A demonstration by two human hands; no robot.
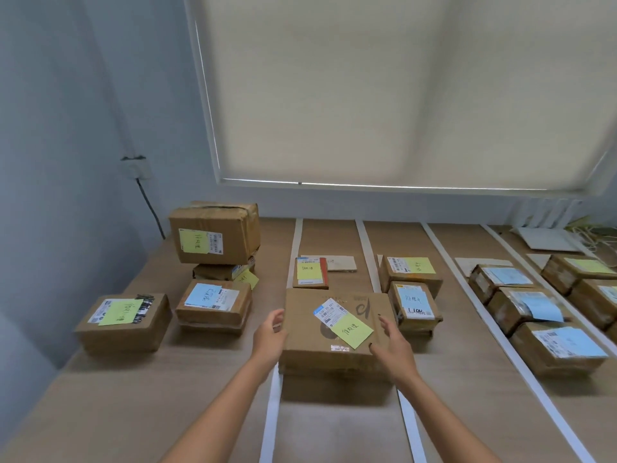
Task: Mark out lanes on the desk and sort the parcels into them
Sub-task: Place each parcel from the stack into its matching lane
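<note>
Sorting step under way, by the look of it: lanes already marked on the desk point(334, 429) with white tape strips point(272, 409), parcels already lying in several of them. Large flat parcel point(334, 332) at lower centre of the frame, set between two strips in the second lane from the left, yellow note point(352, 330) and a shipping label on its top face. Left hand point(268, 335) just beside the parcel's left edge, fingers loosely curved and spread, holding nothing; touching the cardboard or a shade off it, hard to tell. Right hand point(390, 342) at the parcel's right side, fingers relaxed and apart, no grip either. Either just set down or about to be taken up; cannot tell which.

Next move, as a judgement: if a lift, both palms pressed to the two sides, since the box looks too broad for one hand; if a release, a check that its near corners, close on both strips, sit inside the lane.

Around it: small red-edged parcel point(310, 272) directly behind in the same lane, near enough to block a push further back. Left of centre, unsorted-looking parcels outside the lanes, among them a stack of two boxes point(215, 238), a blue-noted box point(213, 304) and a yellow-noted box point(122, 322) at far left. Right of centre, two boxes in the next lane point(412, 289), then rows of blue-noted parcels point(534, 312) at right. Roller blind point(384, 95) filling the upper frame.
</note>
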